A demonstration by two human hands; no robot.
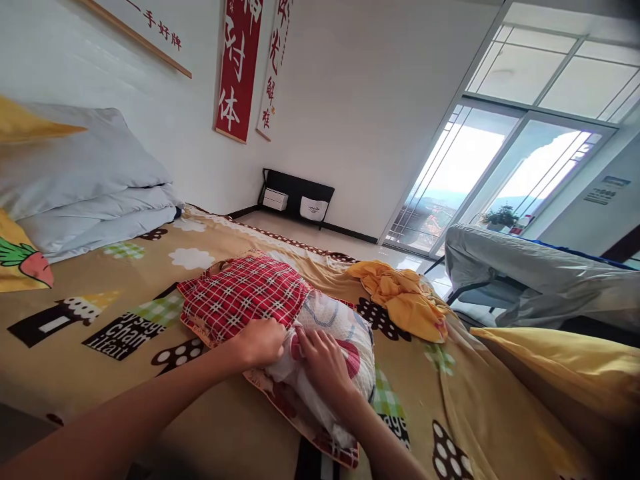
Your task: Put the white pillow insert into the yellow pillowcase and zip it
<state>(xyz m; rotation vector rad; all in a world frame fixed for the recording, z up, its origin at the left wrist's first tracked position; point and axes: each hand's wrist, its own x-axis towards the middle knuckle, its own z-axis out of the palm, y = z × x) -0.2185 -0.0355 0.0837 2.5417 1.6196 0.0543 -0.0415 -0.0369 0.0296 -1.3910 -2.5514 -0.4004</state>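
Note:
A red plaid pillowcase point(245, 293) covers the far left part of a white patterned pillow point(363, 360) lying on the bed. My left hand point(263, 343) is closed in a fist on the pillowcase's edge, where red cloth meets white. Beside it, my right hand point(323, 360) rests on the pillow's top with its fingers stretched out over the surface. A dark pink patch shows on the pillow by this hand. The pillowcase's lower flap, with an orange trim, spreads beneath the pillow toward me.
A tan printed sheet point(135, 400) covers the bed. Crumpled yellow cloth point(400, 297) lies at the right, and a yellow pillow point(575, 360) sits nearer me. Grey folded bedding point(95, 160) is stacked at the left. A plastic-covered table point(530, 267) stands beyond the bed's right side.

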